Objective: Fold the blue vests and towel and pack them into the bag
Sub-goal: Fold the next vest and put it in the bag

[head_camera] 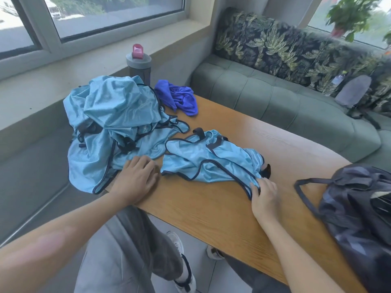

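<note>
The person stood at the wooden surface [211,218] with one blue vest [211,161] pulled clear of the heap of vests [112,123], which slumped at the far left corner and spilled over the edge. The right hand [264,197] pinched the dark-trimmed hem of that single vest at its near right corner, fingers curled round the binding; the left hand [137,178] lay flat on the wood with fingers straight, just beside the vest's left edge and touching the fringe of the heap, gripping nothing. The vest was crumpled, straps bunched at the top, nothing yet folded. The towel [179,98], a deeper blue, sat balled up behind the heap near a bottle [138,64] with a pink cap, and the dark bag [359,208] waited at the right end of the surface, its mouth loosely gathered and a strap trailing toward the vest. To my eye this was the spreading-out stage, right at the start of the job. Done well, it wanted the left hand to take the opposite corner of the hem, both hands drawing the cloth taut and flat so the trim lines ran straight before any fold; that slippery mesh looked likely to slide, so smoothing from the middle outward and keeping it off the heap would probably help
</note>
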Demonstrator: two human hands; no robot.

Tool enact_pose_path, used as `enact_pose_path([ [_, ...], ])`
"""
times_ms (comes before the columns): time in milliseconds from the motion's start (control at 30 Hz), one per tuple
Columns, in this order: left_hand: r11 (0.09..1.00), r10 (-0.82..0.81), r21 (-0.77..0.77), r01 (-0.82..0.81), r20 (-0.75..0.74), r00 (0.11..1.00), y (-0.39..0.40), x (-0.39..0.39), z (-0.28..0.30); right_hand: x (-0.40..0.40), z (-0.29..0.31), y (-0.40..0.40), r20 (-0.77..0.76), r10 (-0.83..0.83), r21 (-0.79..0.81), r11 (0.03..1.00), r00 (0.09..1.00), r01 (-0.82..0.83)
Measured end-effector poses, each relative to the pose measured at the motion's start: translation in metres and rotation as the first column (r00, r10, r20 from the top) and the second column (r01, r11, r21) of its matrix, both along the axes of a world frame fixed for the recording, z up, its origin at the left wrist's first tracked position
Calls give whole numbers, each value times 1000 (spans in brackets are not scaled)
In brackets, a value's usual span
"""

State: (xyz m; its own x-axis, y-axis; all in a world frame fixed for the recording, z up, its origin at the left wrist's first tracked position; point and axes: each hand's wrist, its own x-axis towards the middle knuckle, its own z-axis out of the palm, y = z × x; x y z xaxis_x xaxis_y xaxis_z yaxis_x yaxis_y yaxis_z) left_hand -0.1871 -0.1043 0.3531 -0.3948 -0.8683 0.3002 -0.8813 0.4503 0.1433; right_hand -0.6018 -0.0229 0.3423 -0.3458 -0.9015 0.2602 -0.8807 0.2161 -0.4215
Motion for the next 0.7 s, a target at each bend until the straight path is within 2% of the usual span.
enact_pose_path([
  [100,1000,18,-8,-17,11,1000,1,0,0,5,7,3,55,-8,-74,997,998,12],
  [200,999,33,-3,-33,-1,999,4,0,-1,7,11,5,183,-32,-145,988,983,59],
  [333,999,41,0,-41,-58,997,10,-12,10,5,12,3,340,-97,-157,975,936,158],
  [433,998,-61,19,62,-39,997,15,-38,19,5,14,6,373,-126,-215,952,919,218],
  [533,995,-92,45,91,17,996,11,-64,14,3,12,17,377,-200,-286,904,905,319],
  [600,995,-94,23,95,-28,995,5,-71,11,2,16,31,410,-239,-284,884,880,372],
  [700,990,-143,-1,143,-37,989,-7,-70,17,0,34,49,502,-231,-201,906,833,372],
])
